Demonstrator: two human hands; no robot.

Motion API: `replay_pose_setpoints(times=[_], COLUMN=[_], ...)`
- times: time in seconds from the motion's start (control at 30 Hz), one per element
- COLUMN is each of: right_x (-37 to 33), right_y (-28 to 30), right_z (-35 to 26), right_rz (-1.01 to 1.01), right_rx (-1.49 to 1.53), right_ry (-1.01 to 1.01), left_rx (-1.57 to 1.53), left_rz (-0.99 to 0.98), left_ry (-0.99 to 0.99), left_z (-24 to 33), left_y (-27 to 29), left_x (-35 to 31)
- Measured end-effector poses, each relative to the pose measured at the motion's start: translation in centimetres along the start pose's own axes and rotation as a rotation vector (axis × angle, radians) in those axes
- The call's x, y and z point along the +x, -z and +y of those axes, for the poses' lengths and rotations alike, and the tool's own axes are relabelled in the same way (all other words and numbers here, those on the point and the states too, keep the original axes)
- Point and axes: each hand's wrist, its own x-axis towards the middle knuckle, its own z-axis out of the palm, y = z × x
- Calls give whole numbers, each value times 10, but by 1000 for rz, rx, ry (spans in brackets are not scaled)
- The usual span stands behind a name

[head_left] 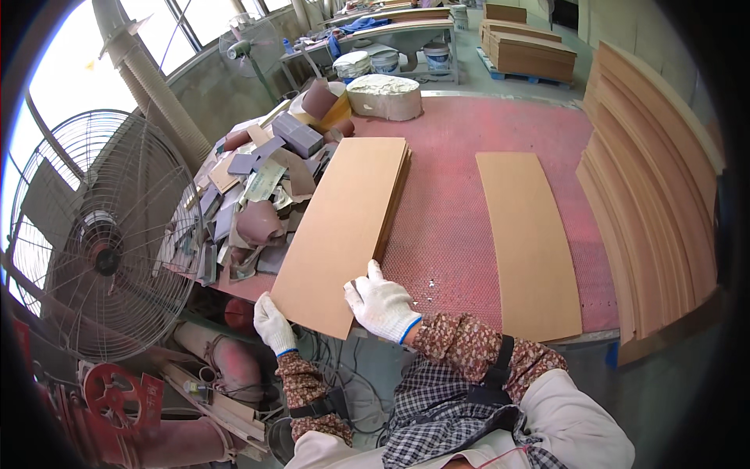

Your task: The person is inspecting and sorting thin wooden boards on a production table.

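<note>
A long, flat tan wooden board (344, 211) lies on top of a small stack, its near end reaching the front edge of a red, mesh-textured table (445, 211). My left hand (273, 324), in a white knit glove, is closed at the board's near left corner. My right hand (383, 301), gloved the same way, rests by the near right edge with its fingers curled. A small dark sliver shows at those fingers; what it is I cannot make out. To the right, a second tan board (531, 242) lies flat on the table, apart from both hands.
Sanding blocks and abrasive scraps (266, 172) are heaped left of the stack. A large caged fan (101, 234) stands at the left. Tall stacked boards (648, 203) line the right side. A whitish oval block (384, 98) sits at the table's far edge.
</note>
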Motion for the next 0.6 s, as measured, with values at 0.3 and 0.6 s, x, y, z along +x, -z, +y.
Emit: replay_pose_setpoints(times=[0.3, 0.6], right_x=[-4, -58], right_y=[-6, 60], right_z=[7, 20], right_rz=[103, 62], right_rx=[-108, 31], right_ry=[193, 17], left_rx=[-46, 262], left_rz=[-60, 155], left_ry=[-54, -258], left_z=[-10, 50], left_y=[5, 24], left_x=[7, 6])
